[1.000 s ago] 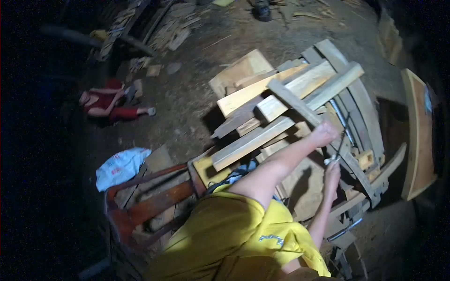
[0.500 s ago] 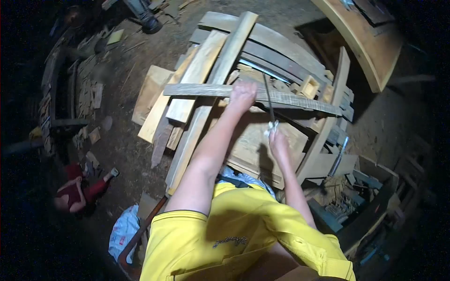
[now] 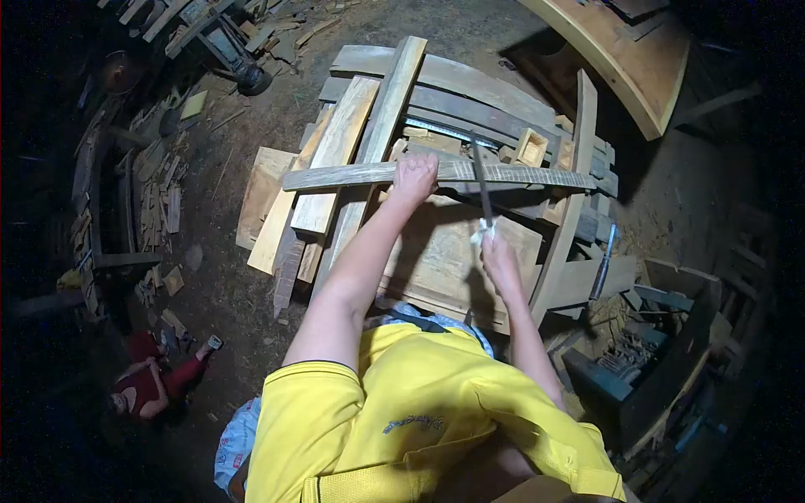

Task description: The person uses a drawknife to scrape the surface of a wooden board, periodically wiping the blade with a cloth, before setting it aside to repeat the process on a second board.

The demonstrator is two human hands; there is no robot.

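View settling, blade (image 3: 483,189) still crossing strip (image 3: 524,173).
Left hand (image 3: 417,176) is clamping strip, seemingly steadying work; right hand (image 3: 499,258) is gripping blade's white end (image 3: 484,229).

One gripped slat (image 3: 457,171), one held tool (image 3: 484,191)

Left hand (image 3: 416,176) is clenched palm-down; right hand (image 3: 501,261), closer in, seems tightly curled.

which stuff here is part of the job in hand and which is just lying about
In use:
- grey wooden strip, held by the left hand
- thin dark tool in the right hand

Apparently just lying about:
- hollow wooden block
- pale bag
- yellow piece on the ground
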